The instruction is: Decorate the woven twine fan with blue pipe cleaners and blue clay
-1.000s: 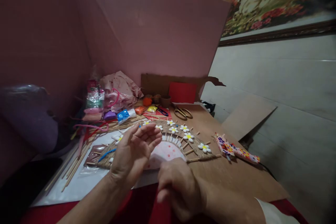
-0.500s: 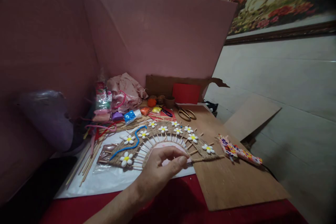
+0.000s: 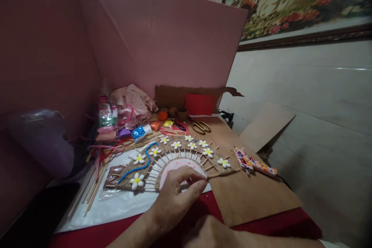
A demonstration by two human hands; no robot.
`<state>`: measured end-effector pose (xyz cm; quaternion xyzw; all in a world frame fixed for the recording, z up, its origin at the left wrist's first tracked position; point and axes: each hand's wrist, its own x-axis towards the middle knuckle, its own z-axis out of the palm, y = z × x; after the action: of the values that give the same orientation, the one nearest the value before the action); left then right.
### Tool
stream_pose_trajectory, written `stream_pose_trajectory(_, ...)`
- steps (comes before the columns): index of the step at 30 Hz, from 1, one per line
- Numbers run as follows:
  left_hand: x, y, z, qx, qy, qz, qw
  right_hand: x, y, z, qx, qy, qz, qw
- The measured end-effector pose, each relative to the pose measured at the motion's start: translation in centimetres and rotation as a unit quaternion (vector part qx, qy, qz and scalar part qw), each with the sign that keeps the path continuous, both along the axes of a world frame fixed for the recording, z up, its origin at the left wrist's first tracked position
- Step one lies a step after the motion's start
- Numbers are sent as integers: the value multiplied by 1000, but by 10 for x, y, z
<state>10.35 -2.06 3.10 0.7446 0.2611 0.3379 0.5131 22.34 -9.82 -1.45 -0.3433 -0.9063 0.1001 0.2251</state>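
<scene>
Pink boards (image 3: 162, 38) close off 9 to 12 o'clock. Bare brown worktop (image 3: 250, 197) is open at 4, with its near edge at 5. Fan (image 3: 174, 153) at centre: woven twine arc, white flowers, blue cord, pink core. Left hand (image 3: 174, 201) pinched narrow on its near rim. Right hand (image 3: 209, 232) low at 6, grip unreadable.
</scene>
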Motion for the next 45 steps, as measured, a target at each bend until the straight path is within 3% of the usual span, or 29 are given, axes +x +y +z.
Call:
stream_pose_trajectory(4, 2, 8, -3, -10, -58, 110, 992, 9, 28, 24, 11, 93, -86, 992)
stream_pose_trajectory(5, 3, 10, -4, -20, -78, 128, 989, 12, 34, 31, -7, 162, -132, 978)
stream_pose_trajectory(10, 0, 20, -5, -50, -125, 154, 979, 20, 62, 49, -131, 359, -205, 901)
stream_pose_trajectory(12, -1, 24, -5, -58, -128, 153, 978, 20, 72, 46, -147, 380, -198, 891)
stream_pose_trajectory(16, -1, 33, -8, -73, -130, 165, 975, 18, 82, 28, -51, 359, -186, 913)
stream_pose_trajectory(20, 0, 40, -13, -60, -115, 173, 976, 21, 82, 10, 59, 348, -211, 912)
stream_pose_trajectory(27, 0, 43, -14, -10, -101, 205, 974, 30, 82, 5, 70, 313, -180, 930)
stream_pose_trajectory(34, -10, 53, 9, -32, -198, 296, 934, 31, 75, 7, 132, 247, -131, 951)
stream_pose_trajectory(36, -10, 49, 17, -34, -201, 285, 936, 32, 74, 7, 137, 260, -128, 947)
stream_pose_trajectory(39, -5, 31, 26, -22, -131, 228, 965, 35, 73, 6, 142, 307, -140, 931)
stream_pose_trajectory(42, 4, 3, 30, 11, -57, 114, 992, 38, 74, 3, 127, 366, -161, 908)
stream_pose_trajectory(45, 15, -21, 27, 55, 5, -20, 998, 39, 74, 2, 103, 395, -167, 897)
